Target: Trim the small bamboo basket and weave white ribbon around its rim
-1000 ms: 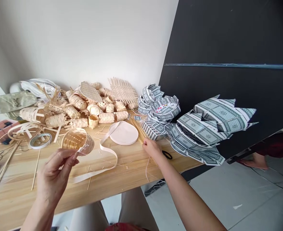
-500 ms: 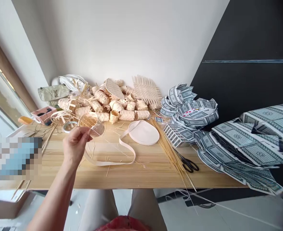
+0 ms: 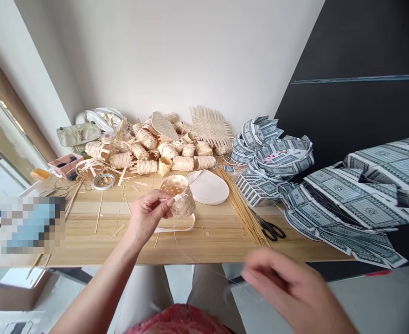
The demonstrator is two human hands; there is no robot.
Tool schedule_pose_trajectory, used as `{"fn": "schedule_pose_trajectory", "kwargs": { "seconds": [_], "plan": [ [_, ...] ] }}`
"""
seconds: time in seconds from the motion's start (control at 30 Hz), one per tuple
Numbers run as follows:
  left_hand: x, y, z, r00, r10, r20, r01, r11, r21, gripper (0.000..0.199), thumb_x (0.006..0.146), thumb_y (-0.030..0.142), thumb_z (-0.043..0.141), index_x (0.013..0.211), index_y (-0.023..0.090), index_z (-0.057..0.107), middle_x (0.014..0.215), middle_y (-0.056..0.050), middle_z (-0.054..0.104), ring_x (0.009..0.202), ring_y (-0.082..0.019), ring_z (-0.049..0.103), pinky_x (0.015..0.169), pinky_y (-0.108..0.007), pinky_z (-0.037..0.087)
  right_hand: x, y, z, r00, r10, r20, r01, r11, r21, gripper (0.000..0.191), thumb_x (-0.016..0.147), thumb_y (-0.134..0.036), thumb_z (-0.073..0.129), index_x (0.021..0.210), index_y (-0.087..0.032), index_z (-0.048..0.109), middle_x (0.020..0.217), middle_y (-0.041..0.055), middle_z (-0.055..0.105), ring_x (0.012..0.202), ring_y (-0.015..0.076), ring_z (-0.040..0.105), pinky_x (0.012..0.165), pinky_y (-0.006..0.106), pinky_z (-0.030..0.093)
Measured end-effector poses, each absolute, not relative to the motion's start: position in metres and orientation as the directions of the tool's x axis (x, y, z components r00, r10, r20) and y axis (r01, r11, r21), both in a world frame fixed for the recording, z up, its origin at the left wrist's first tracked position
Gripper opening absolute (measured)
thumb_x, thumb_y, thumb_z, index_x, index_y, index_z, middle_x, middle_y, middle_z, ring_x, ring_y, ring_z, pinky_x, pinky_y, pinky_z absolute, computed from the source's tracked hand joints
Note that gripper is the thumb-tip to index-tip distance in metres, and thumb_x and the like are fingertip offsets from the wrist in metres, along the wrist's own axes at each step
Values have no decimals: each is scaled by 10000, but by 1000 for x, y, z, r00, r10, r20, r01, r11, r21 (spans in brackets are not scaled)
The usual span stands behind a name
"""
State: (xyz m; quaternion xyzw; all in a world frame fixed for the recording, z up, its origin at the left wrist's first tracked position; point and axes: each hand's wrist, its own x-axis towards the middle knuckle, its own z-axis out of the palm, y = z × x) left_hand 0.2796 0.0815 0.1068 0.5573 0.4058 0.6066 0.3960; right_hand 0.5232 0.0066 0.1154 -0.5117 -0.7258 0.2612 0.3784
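Observation:
A small cup-shaped basket (image 3: 183,203) of woven pale strips is held up over the table, its mouth tilted toward the back. My left hand (image 3: 152,208) pinches its near left side between thumb and fingers. A flat white band (image 3: 176,228) curves on the table below the basket. From the basket a fine thread (image 3: 185,253) sags toward my right hand (image 3: 284,283). Blurred by motion in front of the table edge, that hand has curled fingers, and the thread runs up to its fingertips.
Woven pieces (image 3: 149,139) are heaped at the back. A white disc (image 3: 209,187), thin sticks (image 3: 242,204) and black scissors (image 3: 273,230) lie right of the basket. Folded playing-card pieces (image 3: 371,195) fill the right side. A tape roll (image 3: 103,181) lies left.
My left hand has carried the basket rightward and nearer to me. My right hand has come into view from the right. The tape roll is now uncovered.

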Motion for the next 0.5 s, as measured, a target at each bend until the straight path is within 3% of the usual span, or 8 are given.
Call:
{"fn": "schedule_pose_trajectory", "kwargs": {
  "seconds": [0.1,0.2,0.4,0.5],
  "plan": [
    [285,76,107,-41,929,367,10,-367,930,177,725,309,678,679,142,644,568,13,591,469,-83,565,452,-178,468,479,41,119,-181,969,168,328,220,-919,150,761,-325,569,741,-182,610,511,-63,327,464,78,336,422,200,278],
    [285,74,104,-66,903,424,105,-416,903,119,755,252,644,693,150,650,576,15,584,479,-88,573,462,-184,472,443,65,110,-187,980,65,112,87,-990,283,721,-354,608,937,-171,629,530,-76,319,463,69,299,429,202,238],
    [281,76,96,-44,793,607,367,-553,748,84,788,169,595,747,171,668,633,1,618,503,-83,576,497,-181,474,411,69,82,-270,958,-95,-284,-173,-943,366,671,-413,678,923,-159,600,525,-102,268,404,35,162,384,203,126],
    [280,78,96,-13,802,598,365,-553,749,87,804,171,581,779,167,665,621,1,612,501,-85,579,495,-177,486,411,71,76,-288,957,-28,-317,-122,-940,317,737,-465,625,807,-164,560,565,-78,316,426,38,172,388,205,136]
  ]
}}
